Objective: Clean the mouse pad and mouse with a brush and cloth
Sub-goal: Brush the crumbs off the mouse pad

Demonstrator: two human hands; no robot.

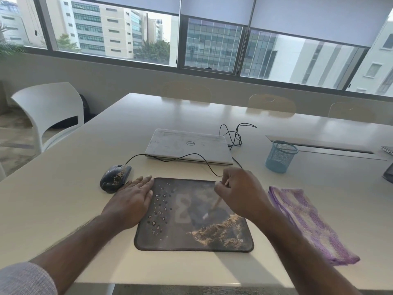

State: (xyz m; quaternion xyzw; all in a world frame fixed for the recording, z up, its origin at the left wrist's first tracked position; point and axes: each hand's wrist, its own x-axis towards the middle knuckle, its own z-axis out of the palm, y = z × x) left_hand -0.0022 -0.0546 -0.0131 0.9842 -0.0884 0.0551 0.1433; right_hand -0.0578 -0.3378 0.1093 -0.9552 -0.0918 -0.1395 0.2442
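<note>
A dark mouse pad (180, 237) lies at the table's near edge, with sawdust-like dirt heaped on its lower right part. My left hand (134, 195) rests flat on the pad's left edge, fingers spread. My right hand (240, 192) hovers over the pad's upper right and grips a thin wooden-handled brush (217, 202), blurred, its tip on the pad. A black wired mouse (114, 177), flecked with the same dirt, sits just left of the pad beside my left hand. A folded purple cloth (308, 222) lies to the right of the pad.
A closed grey laptop (187, 145) lies behind the pad, the mouse cable (170, 158) looping across it. A blue mesh pen cup (280, 156) stands to the right. A white chair (49, 111) is at the table's left side.
</note>
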